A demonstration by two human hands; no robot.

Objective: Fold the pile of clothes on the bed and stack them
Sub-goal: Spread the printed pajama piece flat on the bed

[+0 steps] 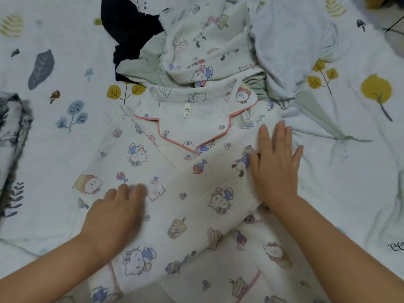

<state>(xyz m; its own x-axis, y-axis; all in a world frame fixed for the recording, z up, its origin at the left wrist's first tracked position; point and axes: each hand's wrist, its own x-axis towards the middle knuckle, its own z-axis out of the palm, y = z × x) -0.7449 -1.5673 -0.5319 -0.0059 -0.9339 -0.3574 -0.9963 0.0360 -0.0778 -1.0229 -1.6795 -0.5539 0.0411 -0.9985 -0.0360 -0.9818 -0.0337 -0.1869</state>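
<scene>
A white pyjama top (pixel 183 132) with cartoon cats and pink piping lies spread on the bed in front of me, collar away from me. Its right sleeve (pixel 203 200) is folded diagonally across the front. My right hand (pixel 275 165) presses flat on the sleeve's upper part, fingers straight. My left hand (pixel 113 213) rests flat on the shirt's left side, slightly blurred. Behind the collar lies the unfolded pile: matching cartoon-print trousers (pixel 205 42), a black garment (pixel 131 31), a pale green garment (pixel 146 66) and a light blue-white garment (pixel 290 49).
The bed cover (pixel 54 149) is white with leaf and tree prints. A grey-patterned folded cloth (pixel 11 136) lies at the left edge. A pale green strip (pixel 321 119) trails from the pile to the right.
</scene>
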